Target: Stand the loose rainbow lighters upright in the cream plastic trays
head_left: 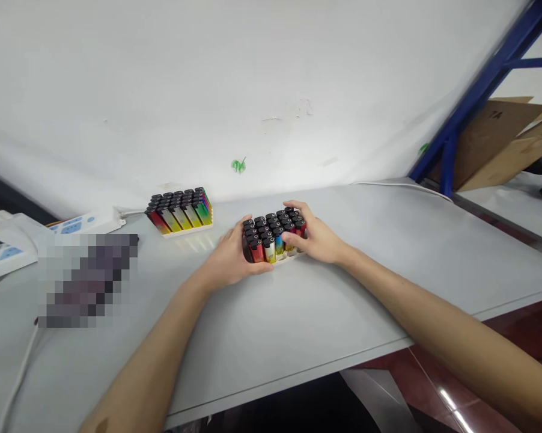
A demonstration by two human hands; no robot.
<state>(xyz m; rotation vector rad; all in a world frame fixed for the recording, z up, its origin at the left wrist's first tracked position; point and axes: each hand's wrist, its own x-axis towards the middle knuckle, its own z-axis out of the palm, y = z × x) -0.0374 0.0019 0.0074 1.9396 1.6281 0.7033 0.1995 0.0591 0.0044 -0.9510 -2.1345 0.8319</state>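
Observation:
Several cigarette lighters point(271, 243) with black tops and metallic red, silver, blue and gold bodies stand upright in a low white tray point(283, 260) on the table. My left hand point(229, 255) is wrapped around the tray's left end, its thumb along the front lower edge and its fingers behind. My right hand point(316, 234) grips the lighters at the right end, with the thumb against a front lighter and the fingers reaching over the back. Along the front edge at the right, bare tray slots show below the thumb. My palms hide both ends of the tray.
A second tray of lighters point(181, 210) stands at the back left by the wall. White power strips point(79, 222) and a pixelated dark object point(91, 279) lie at the left on the grey table point(271, 325). Blue rack posts point(449, 159) and cardboard boxes point(500, 141) are at the right.

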